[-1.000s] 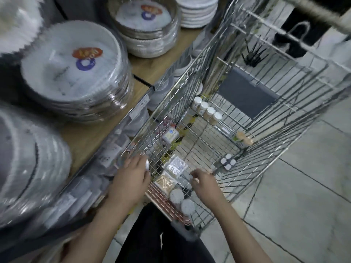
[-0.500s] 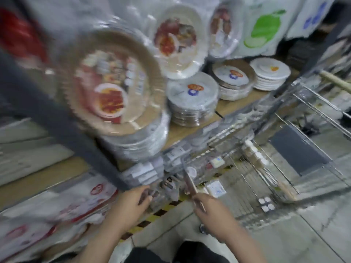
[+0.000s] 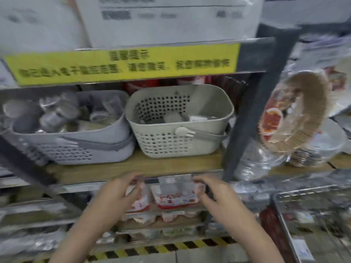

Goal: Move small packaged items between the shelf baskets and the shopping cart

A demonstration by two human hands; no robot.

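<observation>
I hold a small clear packet [image 3: 174,184] with white pieces inside, just below the wooden shelf edge. My left hand [image 3: 117,194] pinches its left side and my right hand [image 3: 218,196] pinches its right side; motion blur smears the fingertips. Straight above it stands a beige perforated basket [image 3: 152,118] holding a few small items. To its left is a grey-blue basket [image 3: 79,152] filled with several small wrapped containers. A corner of the wire shopping cart [image 3: 296,196] shows at the lower right, with packets on its floor.
A yellow notice strip [image 3: 123,65] runs along the shelf above the baskets. A dark upright post [image 3: 245,118] stands right of the beige basket, with paper plate packs [image 3: 292,111] beyond it. Red-and-white packs [image 3: 171,200] fill the lower shelf. Striped hazard tape [image 3: 171,247] marks the floor.
The view swung from the cart up and left to the shelf baskets. My right hand lifted a packet out of the cart, and both hands now hold it below the beige basket.
</observation>
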